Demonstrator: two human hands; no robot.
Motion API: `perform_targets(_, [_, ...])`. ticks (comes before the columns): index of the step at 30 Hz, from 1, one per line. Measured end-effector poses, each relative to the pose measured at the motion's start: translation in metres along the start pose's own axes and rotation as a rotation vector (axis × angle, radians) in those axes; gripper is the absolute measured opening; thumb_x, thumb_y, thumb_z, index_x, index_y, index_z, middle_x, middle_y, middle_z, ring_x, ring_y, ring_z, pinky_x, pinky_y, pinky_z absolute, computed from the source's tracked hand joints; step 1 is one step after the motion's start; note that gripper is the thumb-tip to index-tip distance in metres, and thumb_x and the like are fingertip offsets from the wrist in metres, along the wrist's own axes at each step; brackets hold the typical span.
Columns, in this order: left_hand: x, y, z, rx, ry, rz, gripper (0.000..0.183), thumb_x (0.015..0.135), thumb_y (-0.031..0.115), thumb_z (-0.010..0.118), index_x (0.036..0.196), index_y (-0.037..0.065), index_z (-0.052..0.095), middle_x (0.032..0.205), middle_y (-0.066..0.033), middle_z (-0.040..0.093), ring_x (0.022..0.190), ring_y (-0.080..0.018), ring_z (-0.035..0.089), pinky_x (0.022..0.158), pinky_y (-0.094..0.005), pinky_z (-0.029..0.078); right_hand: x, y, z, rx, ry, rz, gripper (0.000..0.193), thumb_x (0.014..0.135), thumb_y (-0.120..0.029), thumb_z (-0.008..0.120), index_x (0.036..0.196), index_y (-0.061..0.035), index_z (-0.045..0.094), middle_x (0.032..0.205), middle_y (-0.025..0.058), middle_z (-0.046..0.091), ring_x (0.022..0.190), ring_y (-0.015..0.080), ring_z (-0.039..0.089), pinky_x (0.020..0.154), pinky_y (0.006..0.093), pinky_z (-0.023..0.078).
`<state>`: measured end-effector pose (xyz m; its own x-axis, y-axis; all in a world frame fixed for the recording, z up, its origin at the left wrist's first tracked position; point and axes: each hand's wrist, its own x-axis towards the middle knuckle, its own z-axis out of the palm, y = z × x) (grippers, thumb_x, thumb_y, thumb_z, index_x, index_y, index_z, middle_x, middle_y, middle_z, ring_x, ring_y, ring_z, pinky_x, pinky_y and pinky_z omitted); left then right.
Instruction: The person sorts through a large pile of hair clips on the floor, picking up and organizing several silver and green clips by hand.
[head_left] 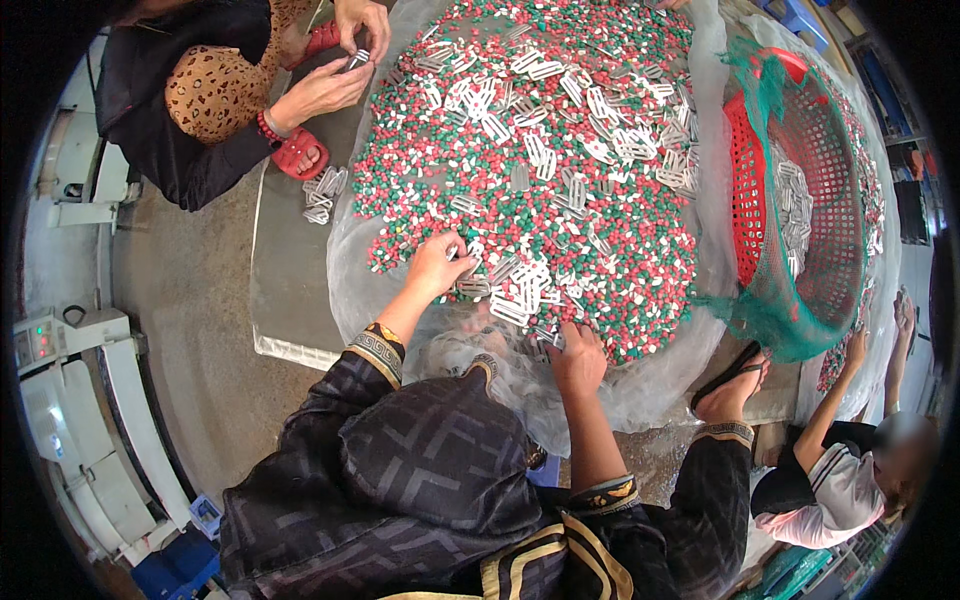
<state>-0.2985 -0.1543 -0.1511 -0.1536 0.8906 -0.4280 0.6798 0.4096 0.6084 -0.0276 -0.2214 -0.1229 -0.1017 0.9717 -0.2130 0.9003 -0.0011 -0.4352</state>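
A wide heap of small red, green and white pellets (630,215) lies on a clear plastic sheet before me, with many flat silver slotted metal pieces (520,290) scattered over it. At the heap's near left edge my left hand (438,264) is closed, thumb and fingers pinched on a small silver slotted piece that shows only in part. Lower and to the right, my right hand (578,358) curls its fingers at the heap's near edge around another slotted piece (548,338), partly hidden by the fingers. Between the two hands lies a loose cluster of these pieces.
A red basket (745,190) draped with green netting (780,335) stands at right, holding more silver pieces (793,215). Co-workers' hands (325,90) work at upper left, beside a small pile of pieces (323,193). Another person (835,480) sits at lower right.
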Motion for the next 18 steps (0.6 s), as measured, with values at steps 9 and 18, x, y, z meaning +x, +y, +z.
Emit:
perform_targets(9, [0.003, 0.010, -0.009, -0.026, -0.075, -0.001, 0.038, 0.061, 0.026, 0.082, 0.080, 0.006, 0.056, 0.080, -0.0065, 0.062, 0.075, -0.0161, 0.059, 0.067, -0.0306, 0.046, 0.017, 0.026, 0.003, 1.104, -0.131, 0.446, 0.017, 0.075, -0.010, 0.065, 0.088, -0.0071, 0.054, 0.076, 0.0115, 0.065, 0.064, 0.0232, 0.061, 0.053, 0.0322, 0.047])
perform_targets(18, [-0.012, 0.009, -0.041, -0.613, -0.242, 0.012, 0.035, 0.075, 0.010, 0.068, 0.105, 0.007, 0.051, 0.092, -0.0103, 0.063, 0.078, -0.0184, 0.062, 0.070, -0.0330, 0.050, 0.020, 0.016, -0.015, 1.582, -0.234, 0.449, 0.041, 0.068, 0.007, 0.051, 0.104, -0.0106, 0.048, 0.103, 0.0158, 0.062, 0.078, 0.0226, 0.065, 0.058, 0.0284, 0.049])
